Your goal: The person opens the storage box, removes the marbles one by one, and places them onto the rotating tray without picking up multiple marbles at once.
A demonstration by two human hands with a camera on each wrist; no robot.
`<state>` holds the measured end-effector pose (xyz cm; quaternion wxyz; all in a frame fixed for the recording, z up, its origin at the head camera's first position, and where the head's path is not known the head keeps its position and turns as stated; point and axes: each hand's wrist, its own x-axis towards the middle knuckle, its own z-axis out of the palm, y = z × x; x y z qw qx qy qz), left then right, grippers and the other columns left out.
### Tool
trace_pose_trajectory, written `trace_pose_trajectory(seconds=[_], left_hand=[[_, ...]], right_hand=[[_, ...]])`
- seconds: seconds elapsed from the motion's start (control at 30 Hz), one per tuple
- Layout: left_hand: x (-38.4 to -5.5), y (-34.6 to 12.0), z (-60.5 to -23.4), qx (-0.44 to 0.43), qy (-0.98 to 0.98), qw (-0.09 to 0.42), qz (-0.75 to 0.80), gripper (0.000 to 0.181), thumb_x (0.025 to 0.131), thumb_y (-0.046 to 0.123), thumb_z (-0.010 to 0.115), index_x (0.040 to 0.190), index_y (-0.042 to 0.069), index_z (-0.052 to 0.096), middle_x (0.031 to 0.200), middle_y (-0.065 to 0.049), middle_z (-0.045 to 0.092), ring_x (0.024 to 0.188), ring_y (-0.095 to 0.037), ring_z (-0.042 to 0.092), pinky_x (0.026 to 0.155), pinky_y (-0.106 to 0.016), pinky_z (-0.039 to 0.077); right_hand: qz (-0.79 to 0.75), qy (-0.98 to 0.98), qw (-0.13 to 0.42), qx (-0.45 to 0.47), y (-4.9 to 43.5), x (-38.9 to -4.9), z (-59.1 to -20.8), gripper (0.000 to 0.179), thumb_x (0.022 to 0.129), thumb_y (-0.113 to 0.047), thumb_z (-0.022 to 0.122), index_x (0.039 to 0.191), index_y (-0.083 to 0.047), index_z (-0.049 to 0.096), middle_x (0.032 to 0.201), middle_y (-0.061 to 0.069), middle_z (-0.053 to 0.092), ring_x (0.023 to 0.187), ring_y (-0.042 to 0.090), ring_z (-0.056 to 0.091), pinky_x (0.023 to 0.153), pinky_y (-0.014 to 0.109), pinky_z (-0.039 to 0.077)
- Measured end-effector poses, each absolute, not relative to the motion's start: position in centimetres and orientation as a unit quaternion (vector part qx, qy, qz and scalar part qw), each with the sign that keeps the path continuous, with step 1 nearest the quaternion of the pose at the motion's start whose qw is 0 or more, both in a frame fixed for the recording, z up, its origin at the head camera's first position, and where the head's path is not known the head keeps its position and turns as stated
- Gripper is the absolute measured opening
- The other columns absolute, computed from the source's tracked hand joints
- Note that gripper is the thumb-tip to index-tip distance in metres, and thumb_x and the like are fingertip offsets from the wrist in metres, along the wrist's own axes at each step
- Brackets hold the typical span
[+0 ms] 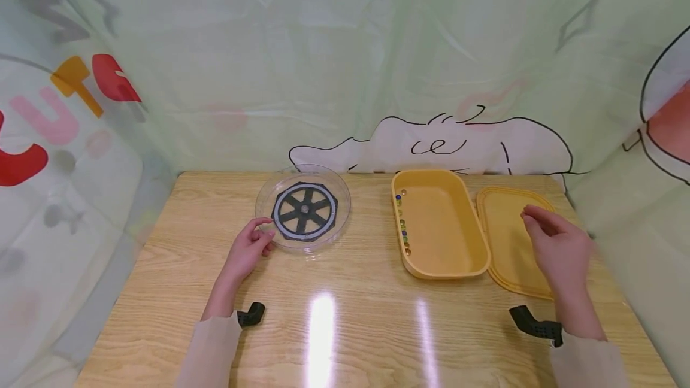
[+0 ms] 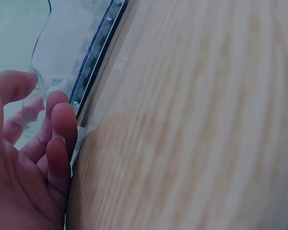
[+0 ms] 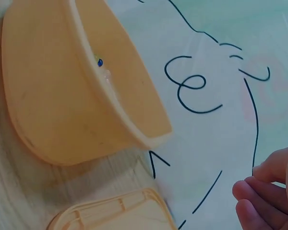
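Note:
My left hand (image 1: 249,250) grips the near-left rim of a clear round dish (image 1: 345,220) on the table; in the left wrist view, one finger shows through the clear wall (image 2: 53,57). Inside the dish lies a black six-spoked wheel (image 1: 305,211) with a pale ring. My right hand (image 1: 563,244) is raised over the yellow lid (image 1: 514,250), thumb and fingertips (image 3: 259,175) brought together; I cannot tell if something small is between them. Left of it stands a yellow rectangular tub (image 1: 444,226), with small colored glass marbles (image 1: 403,232) lined along its left side.
The wooden table (image 1: 215,190) ends at the back against a pale printed curtain (image 1: 242,47), which also hangs at both sides. The lid lies flat close by the tub's right side. Table surface (image 1: 372,292) shows between the dish and the tub.

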<state>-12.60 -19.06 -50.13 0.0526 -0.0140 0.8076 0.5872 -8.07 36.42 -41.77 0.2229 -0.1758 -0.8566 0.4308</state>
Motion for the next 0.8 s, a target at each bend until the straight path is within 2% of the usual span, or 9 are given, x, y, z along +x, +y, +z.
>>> trace_pose_trajectory(seconds=[0.23,0.4,0.5,0.6,0.67,0.8], left_hand=[[-12.6,-19.2,-50.2,-0.016,0.805,0.06,0.59,0.032,0.101,0.016,0.059,0.132,0.009,0.055,0.079,-0.014,0.061,0.068,-0.022,0.059,0.066,-0.028,0.052],[-12.6,-19.3,-50.0,-0.021,0.803,0.065,0.592,0.033,0.102,0.017,0.059,0.133,0.009,0.055,0.081,-0.016,0.061,0.069,-0.024,0.058,0.067,-0.028,0.051],[-12.6,-19.3,-50.0,-0.019,0.801,0.065,0.594,0.034,0.101,0.017,0.059,0.134,0.008,0.055,0.082,-0.018,0.062,0.07,-0.025,0.058,0.067,-0.029,0.051],[-12.6,-19.3,-50.0,-0.017,0.8,0.066,0.596,0.034,0.101,0.017,0.059,0.134,0.008,0.055,0.082,-0.018,0.061,0.07,-0.025,0.059,0.067,-0.029,0.051],[-12.6,-19.2,-50.0,-0.017,0.801,0.066,0.595,0.033,0.101,0.017,0.059,0.133,0.008,0.055,0.081,-0.017,0.061,0.069,-0.024,0.058,0.067,-0.028,0.051],[-12.6,-19.1,-49.9,-0.018,0.802,0.063,0.594,0.032,0.101,0.016,0.059,0.132,0.009,0.055,0.08,-0.015,0.061,0.068,-0.023,0.058,0.066,-0.028,0.051]], right_hand=[[0.386,-0.893,0.212,-0.089,35.0,-9.9,-40.5,0.027,0.094,-0.015,0.068,0.115,0.001,0.072,0.1,0.003,0.073,0.081,-0.019,0.053,0.07,0.004,0.043],[0.365,-0.911,0.186,-0.052,33.8,-11.0,-39.6,0.029,0.096,-0.016,0.065,0.119,0.002,0.07,0.109,0.021,0.07,0.082,-0.02,0.049,0.071,0.003,0.04],[0.352,-0.92,0.169,-0.04,33.1,-11.7,-39.1,0.03,0.097,-0.017,0.064,0.121,0.0,0.069,0.11,0.02,0.07,0.087,-0.007,0.057,0.072,0.002,0.038],[0.346,-0.925,0.158,-0.019,32.4,-12.6,-38.7,0.029,0.097,-0.016,0.064,0.121,0.0,0.07,0.11,0.02,0.071,0.095,0.018,0.066,0.072,0.002,0.038],[0.344,-0.927,0.148,-0.007,32.0,-13.2,-38.5,0.029,0.098,-0.016,0.063,0.121,0.0,0.069,0.111,0.02,0.07,0.099,0.031,0.066,0.073,0.002,0.037],[0.348,-0.929,0.125,0.013,31.1,-14.5,-38.4,0.028,0.099,-0.016,0.062,0.121,-0.001,0.069,0.113,0.019,0.069,0.1,0.034,0.065,0.074,0.004,0.041]])
